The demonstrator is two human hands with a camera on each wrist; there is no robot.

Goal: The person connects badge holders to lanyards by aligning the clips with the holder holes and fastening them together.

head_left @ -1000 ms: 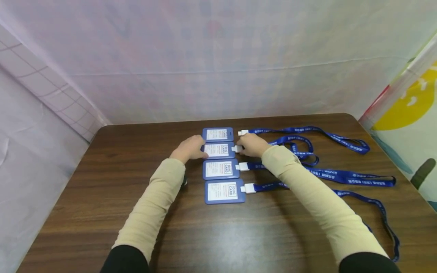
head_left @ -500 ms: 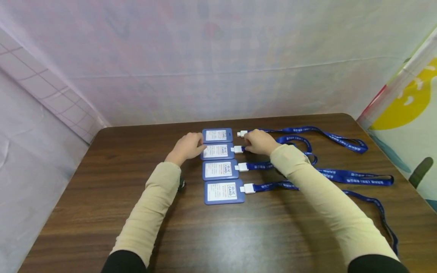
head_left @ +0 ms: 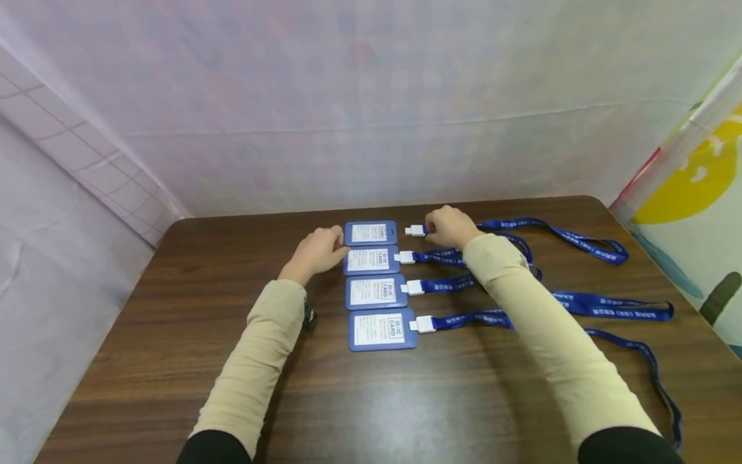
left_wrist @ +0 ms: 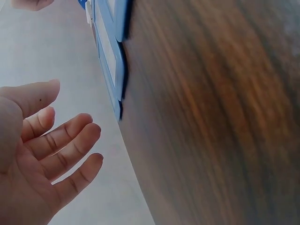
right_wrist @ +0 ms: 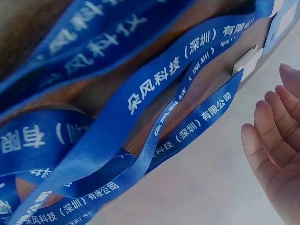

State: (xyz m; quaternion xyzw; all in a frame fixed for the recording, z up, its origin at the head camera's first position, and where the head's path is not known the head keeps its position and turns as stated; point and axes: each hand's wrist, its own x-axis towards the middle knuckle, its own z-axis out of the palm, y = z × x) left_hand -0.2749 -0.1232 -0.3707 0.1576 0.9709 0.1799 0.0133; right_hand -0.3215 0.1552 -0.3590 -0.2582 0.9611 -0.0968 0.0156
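Several blue ID card holders lie in a column on the table. The farthest card holder (head_left: 371, 233) has a small gap between its slotted end and the white clip (head_left: 415, 231) of the farthest lanyard (head_left: 522, 223). The second card holder (head_left: 370, 260) has its own clip (head_left: 406, 258) at its right end. My left hand (head_left: 315, 252) hovers at the left edges of these two holders, its fingers relaxed and spread in the left wrist view. My right hand (head_left: 452, 227) is over the farthest lanyard's strap just right of its clip; in the right wrist view its fingers are loosely bent beside the strap.
Nearer on the table (head_left: 174, 361) lie a third card holder (head_left: 375, 292) and the nearest card holder (head_left: 382, 330), both joined to clips. Their blue lanyards (head_left: 614, 306) trail right, partly under the right sleeve (head_left: 551, 341). A pale cloth wall (head_left: 371, 154) rises behind the table's far edge.
My right hand has moved from the second card holder's clip up and right to the farthest lanyard. My left hand has drawn slightly left, off the second card holder.
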